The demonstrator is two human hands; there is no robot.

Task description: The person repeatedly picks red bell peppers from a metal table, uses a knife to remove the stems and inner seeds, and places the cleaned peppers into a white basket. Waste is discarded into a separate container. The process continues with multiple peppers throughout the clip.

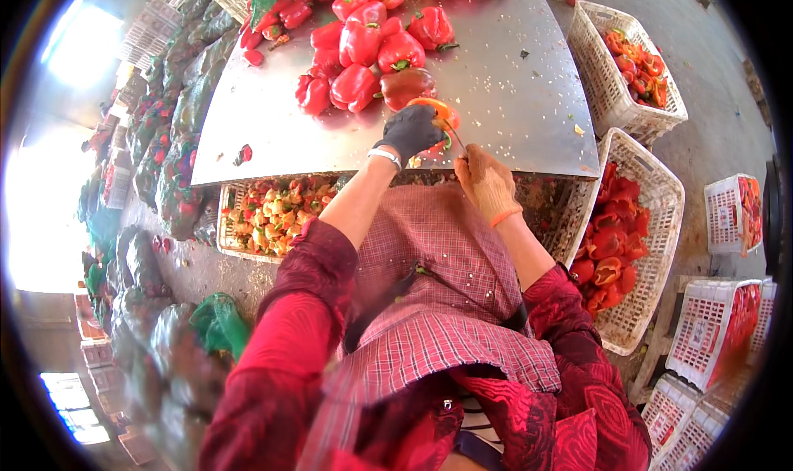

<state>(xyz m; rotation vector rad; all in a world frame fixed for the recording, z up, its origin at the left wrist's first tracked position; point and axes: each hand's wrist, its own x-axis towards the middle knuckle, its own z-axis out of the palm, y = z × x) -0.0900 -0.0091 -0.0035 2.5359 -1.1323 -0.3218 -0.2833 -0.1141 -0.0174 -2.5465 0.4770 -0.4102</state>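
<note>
My left hand (410,130), in a black glove, holds an orange-red bell pepper (443,113) just above the near edge of the metal table (520,99). In an orange-tan glove, my right hand (486,177) is closed on a small knife (457,138), whose blade reaches to the pepper. A green stem shows below the held pepper, beside my left fingers. Right behind it lies a brownish-red bell pepper (406,88), at the front of a heap of red bell peppers (359,42). Pale seeds are scattered over the metal.
Under the table's left side stands a crate of pepper cores (272,220). At right are a crate of red pepper pieces (672,223) and, farther back, another crate of peppers (585,56). Filled mesh sacks (198,112) line the left. Stacked white crates (700,335) stand at lower right.
</note>
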